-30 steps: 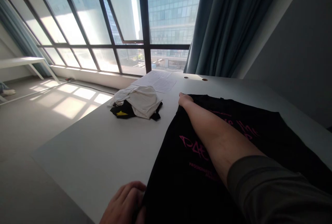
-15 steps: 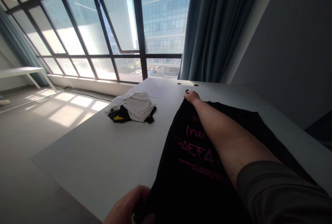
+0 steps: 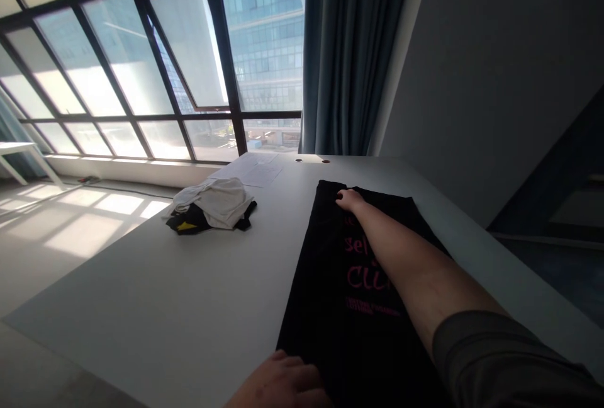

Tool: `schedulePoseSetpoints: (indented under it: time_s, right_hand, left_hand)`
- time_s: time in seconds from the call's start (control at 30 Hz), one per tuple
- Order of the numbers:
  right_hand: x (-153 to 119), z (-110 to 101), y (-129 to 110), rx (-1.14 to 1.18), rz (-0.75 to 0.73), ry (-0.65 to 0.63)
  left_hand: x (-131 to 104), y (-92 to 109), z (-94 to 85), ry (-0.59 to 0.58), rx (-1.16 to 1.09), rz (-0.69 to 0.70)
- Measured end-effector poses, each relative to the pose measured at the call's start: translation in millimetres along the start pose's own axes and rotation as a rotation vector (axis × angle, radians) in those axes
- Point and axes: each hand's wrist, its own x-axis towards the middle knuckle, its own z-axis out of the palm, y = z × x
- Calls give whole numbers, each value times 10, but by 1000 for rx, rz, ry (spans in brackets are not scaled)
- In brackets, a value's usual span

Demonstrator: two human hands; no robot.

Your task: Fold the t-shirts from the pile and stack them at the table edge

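A black T-shirt [image 3: 311,288] with pink lettering is spread lengthwise on the white table, its left part turned over onto the rest. At its far end my right hand [image 3: 349,199] has its fingers closed on the cloth, and my right forearm crosses above the print and hides part of the lettering. Low in the view, my left hand [image 3: 285,383] lies at the near left edge of the shirt with curled fingers gripping the fabric. The shirt's near end runs into dark shadow and out of the picture.
On the white table [image 3: 155,307], a crumpled pile of white cloth [image 3: 226,200] lies over a black garment [image 3: 191,219] with a yellow patch. Behind it are paper sheets [image 3: 257,174] and two round holes. Windows and a blue curtain [image 3: 349,55] stand beyond.
My right hand has brought the lifted left edge over to the right and down onto the shirt. Different pink lettering shows now. The whole view has shifted to the right.
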Motion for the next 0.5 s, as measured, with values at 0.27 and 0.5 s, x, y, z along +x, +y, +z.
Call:
schedulePoseSetpoints:
  time_s: [0.27,0.5]
  right_hand:
    - [-10,355,-62,-64,-92,-139]
    - [72,470,-76,-108,-43,-233]
  left_hand:
    - [112,-224,-81,-3,315,-31]
    - [-55,-458,226,120,638,167]
